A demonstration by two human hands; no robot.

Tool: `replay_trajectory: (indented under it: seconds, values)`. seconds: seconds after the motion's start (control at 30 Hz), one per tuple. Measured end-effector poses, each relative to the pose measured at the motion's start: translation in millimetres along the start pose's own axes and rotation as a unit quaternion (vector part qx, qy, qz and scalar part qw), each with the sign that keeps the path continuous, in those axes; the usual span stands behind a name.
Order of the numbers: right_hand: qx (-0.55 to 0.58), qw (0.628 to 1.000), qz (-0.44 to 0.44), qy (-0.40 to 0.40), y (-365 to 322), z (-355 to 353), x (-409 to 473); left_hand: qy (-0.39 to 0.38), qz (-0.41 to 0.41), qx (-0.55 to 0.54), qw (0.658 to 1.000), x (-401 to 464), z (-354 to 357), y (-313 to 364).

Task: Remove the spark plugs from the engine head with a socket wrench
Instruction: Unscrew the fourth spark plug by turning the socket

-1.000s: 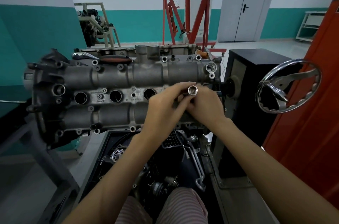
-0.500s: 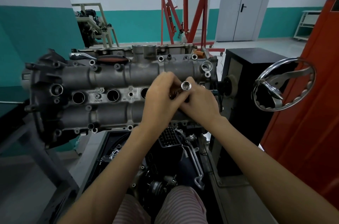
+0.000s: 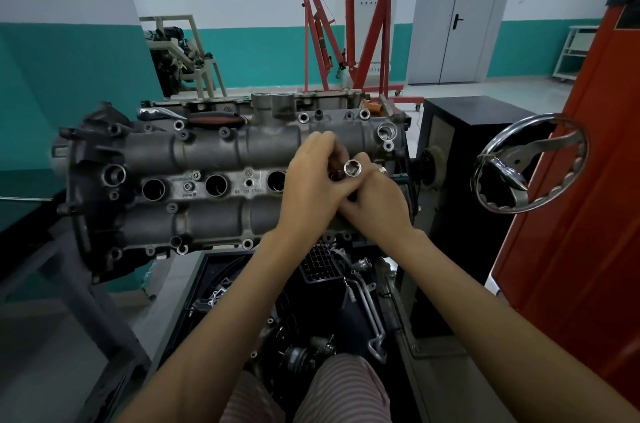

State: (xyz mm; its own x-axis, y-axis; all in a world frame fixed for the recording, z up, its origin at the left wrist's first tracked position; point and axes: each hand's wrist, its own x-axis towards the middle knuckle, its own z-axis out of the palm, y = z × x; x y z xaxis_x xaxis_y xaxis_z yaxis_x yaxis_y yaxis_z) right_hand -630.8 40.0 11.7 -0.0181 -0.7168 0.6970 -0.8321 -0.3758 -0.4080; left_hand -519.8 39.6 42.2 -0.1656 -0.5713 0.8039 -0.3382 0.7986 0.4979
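Note:
The grey engine head (image 3: pixel 207 152) lies on its stand with its top face toward me. Three open spark plug wells (image 3: pixel 216 185) show in a row; the rightmost spot is covered by my hands. A chrome socket (image 3: pixel 352 167) sticks out there, its open end facing me. My right hand (image 3: pixel 377 204) grips the socket from below and from the right. My left hand (image 3: pixel 311 187) has its fingers curled round the socket's far side. No spark plug is visible. A ratchet wrench with a red-black handle (image 3: pixel 211 119) rests on the head's upper edge.
A chrome handwheel (image 3: pixel 530 163) juts out at the right beside a black cabinet (image 3: pixel 467 117) and an orange-red panel (image 3: pixel 588 214). A black tray of engine parts (image 3: pixel 242 301) sits below the head, by my knees. A red engine hoist (image 3: pixel 349 41) stands behind.
My left fingers, stretched over the socket a second ago, have curled and shifted up behind it. The right hand and socket stay at the rightmost well.

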Motion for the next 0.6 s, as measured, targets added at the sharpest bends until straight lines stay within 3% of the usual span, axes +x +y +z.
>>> replay_trajectory:
  seconds: [0.13, 0.2, 0.3, 0.37, 0.5, 0.6]
  values:
    - [0.168, 0.982, 0.062, 0.052, -3, 6, -4, -0.042, 0.011, -0.130, 0.991, -16, 0, 5]
    - [0.183, 0.979, 0.058, 0.070, -7, 8, -6, -0.026, 0.016, -0.200, 0.979, -23, 0, 9]
    - [0.159, 0.979, 0.045, 0.118, -17, 10, -17, -0.010, -0.073, -0.316, 0.946, -7, 0, 16]
    - [0.198, 0.970, 0.057, 0.131, -27, 13, -32, -0.029, -0.118, -0.334, 0.935, 9, 1, 17]
    - [0.435, 0.883, 0.140, 0.105, -58, 16, -54, -0.163, -0.134, -0.297, 0.931, 17, 8, 17]
    - [0.505, 0.847, 0.139, 0.088, -78, 13, -43, -0.171, -0.132, -0.305, 0.928, -1, 9, 14]
